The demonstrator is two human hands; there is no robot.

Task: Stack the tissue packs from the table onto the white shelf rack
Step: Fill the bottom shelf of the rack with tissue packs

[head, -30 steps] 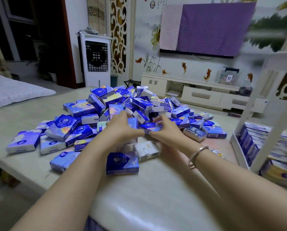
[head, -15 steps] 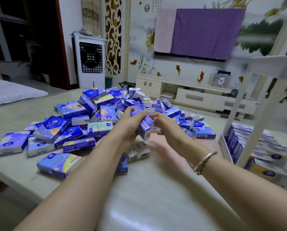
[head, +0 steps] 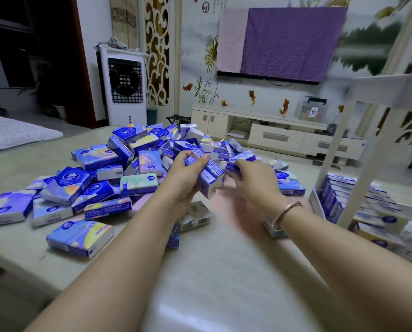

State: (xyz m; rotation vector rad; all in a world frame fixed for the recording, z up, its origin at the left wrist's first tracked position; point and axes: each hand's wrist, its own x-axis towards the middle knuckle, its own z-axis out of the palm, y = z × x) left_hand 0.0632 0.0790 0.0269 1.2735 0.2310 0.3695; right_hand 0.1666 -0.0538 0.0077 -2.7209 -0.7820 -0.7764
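Firmly gripped packs [head: 206,174], left hand [head: 184,173].

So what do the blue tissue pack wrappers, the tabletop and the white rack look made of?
The blue printed tissue packs look wrapped in thin glossy plastic film: light glints off them. The pale beige tabletop seems polished stone or lacquer, since it shows a bright reflection. The white shelf rack looks like painted wood or plastic with a matte finish; I cannot tell which.

Right hand [head: 254,180] now off gathered packs [head: 206,174]
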